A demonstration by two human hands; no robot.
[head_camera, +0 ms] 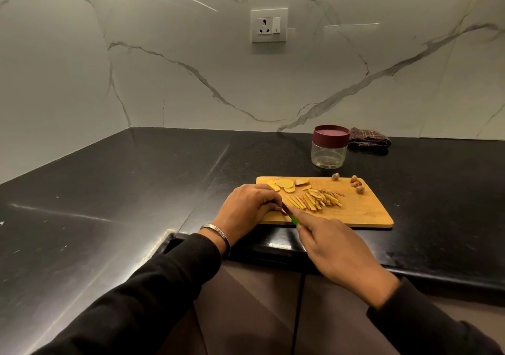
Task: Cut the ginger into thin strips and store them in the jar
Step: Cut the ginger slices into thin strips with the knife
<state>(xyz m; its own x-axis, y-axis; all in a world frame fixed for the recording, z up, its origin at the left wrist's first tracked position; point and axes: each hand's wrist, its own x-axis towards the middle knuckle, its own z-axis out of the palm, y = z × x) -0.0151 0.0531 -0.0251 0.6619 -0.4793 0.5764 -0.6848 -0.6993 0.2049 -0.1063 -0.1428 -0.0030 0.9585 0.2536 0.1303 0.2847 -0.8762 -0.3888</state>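
Observation:
A wooden cutting board (pixel 363 212) lies on the black counter. On it sit several ginger slices (pixel 285 183) at the far left and a pile of thin ginger strips (pixel 317 201) in the middle. My left hand (pixel 250 207) rests curled on the board's left end, its fingertips holding down a ginger piece that is mostly hidden. My right hand (pixel 336 248) grips a green-handled knife (pixel 291 215), whose blade points at the left fingertips. A clear jar (pixel 329 153) with a maroon lid stands closed behind the board.
Brown ginger trimmings (pixel 356 184) lie at the board's far right corner. A folded checked cloth (pixel 369 139) sits by the marble wall behind the jar. The counter's front edge (pixel 276 245) runs just under my wrists. A wall socket (pixel 269 25) is above.

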